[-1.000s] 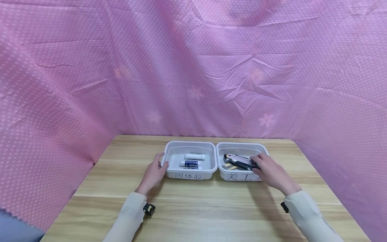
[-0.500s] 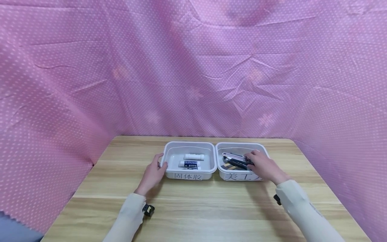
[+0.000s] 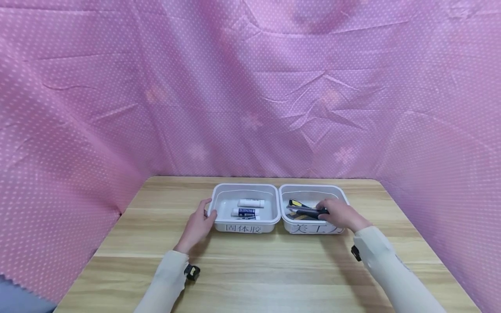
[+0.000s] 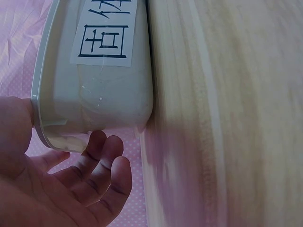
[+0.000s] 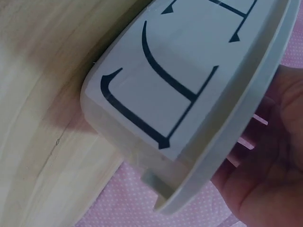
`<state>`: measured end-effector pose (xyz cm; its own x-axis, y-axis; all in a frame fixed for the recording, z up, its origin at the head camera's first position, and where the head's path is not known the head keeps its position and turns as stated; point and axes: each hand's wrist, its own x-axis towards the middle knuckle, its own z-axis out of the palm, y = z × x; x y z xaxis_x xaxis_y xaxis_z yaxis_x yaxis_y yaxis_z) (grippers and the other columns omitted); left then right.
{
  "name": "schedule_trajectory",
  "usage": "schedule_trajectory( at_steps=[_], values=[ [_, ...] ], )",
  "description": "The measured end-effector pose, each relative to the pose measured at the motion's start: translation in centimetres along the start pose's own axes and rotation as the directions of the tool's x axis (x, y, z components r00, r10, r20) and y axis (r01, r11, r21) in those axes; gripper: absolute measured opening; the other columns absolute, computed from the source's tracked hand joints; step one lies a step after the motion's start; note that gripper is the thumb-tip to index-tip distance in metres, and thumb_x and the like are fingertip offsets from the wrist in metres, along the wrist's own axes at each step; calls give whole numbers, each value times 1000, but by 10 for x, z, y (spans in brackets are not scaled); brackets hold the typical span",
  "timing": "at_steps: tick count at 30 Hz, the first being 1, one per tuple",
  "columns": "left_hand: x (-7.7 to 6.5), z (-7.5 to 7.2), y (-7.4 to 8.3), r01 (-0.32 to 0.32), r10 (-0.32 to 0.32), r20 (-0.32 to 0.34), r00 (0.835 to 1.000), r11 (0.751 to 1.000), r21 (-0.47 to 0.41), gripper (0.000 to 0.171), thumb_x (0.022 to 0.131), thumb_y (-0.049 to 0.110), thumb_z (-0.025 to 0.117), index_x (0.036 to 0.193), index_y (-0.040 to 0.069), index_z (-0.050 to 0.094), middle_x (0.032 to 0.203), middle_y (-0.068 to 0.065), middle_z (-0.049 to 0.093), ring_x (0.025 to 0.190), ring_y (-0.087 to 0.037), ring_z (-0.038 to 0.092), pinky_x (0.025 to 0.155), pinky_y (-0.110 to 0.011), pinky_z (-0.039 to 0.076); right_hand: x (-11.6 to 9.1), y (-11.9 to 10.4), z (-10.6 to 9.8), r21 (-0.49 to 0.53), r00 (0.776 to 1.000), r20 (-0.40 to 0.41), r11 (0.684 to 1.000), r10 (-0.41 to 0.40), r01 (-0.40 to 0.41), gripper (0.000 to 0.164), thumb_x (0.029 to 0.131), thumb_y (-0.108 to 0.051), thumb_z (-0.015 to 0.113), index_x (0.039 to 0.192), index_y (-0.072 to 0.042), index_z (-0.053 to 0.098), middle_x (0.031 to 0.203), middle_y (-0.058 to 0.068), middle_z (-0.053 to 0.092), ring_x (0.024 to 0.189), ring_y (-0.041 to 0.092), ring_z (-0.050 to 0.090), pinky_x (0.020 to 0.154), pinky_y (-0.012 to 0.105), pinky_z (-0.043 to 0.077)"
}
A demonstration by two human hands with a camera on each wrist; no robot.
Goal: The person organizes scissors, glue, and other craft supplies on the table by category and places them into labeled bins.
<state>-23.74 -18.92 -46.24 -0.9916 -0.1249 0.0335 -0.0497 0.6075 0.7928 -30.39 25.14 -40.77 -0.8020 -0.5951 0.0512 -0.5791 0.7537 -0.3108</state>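
Two white plastic bins stand side by side on the table. My left hand (image 3: 197, 224) grips the outer side of the left bin (image 3: 245, 184), thumb over the rim and fingers against the outer wall in the left wrist view. Inside that bin lie glue sticks, one white (image 3: 251, 203) and one with a blue label (image 3: 245, 212). My right hand (image 3: 339, 214) reaches into the right bin (image 3: 312, 187), its fingers round the end of a utility knife (image 3: 309, 209). Other utility knives lie beneath and beside it; a yellow-and-black knife end (image 3: 296, 202) shows. In the right wrist view the rim hides the fingertips.
Paper labels with Chinese characters are on the bins' front walls, such as the left label (image 3: 243, 228). Below is a wood-grain table (image 3: 250, 269). A pink dotted cloth (image 3: 250, 87) hangs behind and along both sides.
My right hand has moved left within the right bin. The knife at its fingers has turned, and the yellow-and-black knife end has come into view behind it. My left hand stays put.
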Motion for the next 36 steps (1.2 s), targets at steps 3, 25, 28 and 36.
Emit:
schedule_trajectory(
  at_steps=[3, 25, 28, 36],
  values=[
    [0, 0, 0, -1, 1, 0, 1000, 1000, -1, 55, 105, 27, 53, 156, 12, 36, 96, -12, 63, 76, -20, 59, 65, -30, 50, 2, 1, 1, 19, 1000, 19, 1000, -2, 2, 18, 89, -2, 73, 106, 4, 74, 101, 15, 74, 93, 28, 69, 87, 50, 55],
    [2, 3, 1, -15, 15, -4, 1000, 1000, -3, 55, 105, 26, 53, 156, 12, 36, 95, -12, 64, 76, -20, 59, 65, -30, 51, 5, 10, 8, 54, 999, -42, 999, 6, -4, 26, 81, -2, 81, 104, 8, 72, 101, 22, 73, 96, 40, 69, 86, 51, 56],
    [3, 2, 1, -15, 15, -6, 1000, 1000, -8, 55, 105, 27, 54, 156, 12, 37, 95, -13, 64, 75, -20, 59, 65, -30, 51, 4, 10, 8, 60, 998, -55, 998, 8, -4, 24, 83, -2, 80, 104, 8, 72, 101, 23, 74, 96, 40, 69, 86, 51, 56],
    [1, 2, 0, -6, 6, -11, 1000, 1000, 2, 55, 106, 29, 53, 156, 12, 37, 95, -12, 63, 75, -20, 58, 65, -30, 50, -4, 5, 3, 125, 989, -124, 990, 76, -61, 19, 93, -4, 68, 109, 6, 71, 105, 20, 73, 93, 32, 69, 85, 50, 57]
  ],
)
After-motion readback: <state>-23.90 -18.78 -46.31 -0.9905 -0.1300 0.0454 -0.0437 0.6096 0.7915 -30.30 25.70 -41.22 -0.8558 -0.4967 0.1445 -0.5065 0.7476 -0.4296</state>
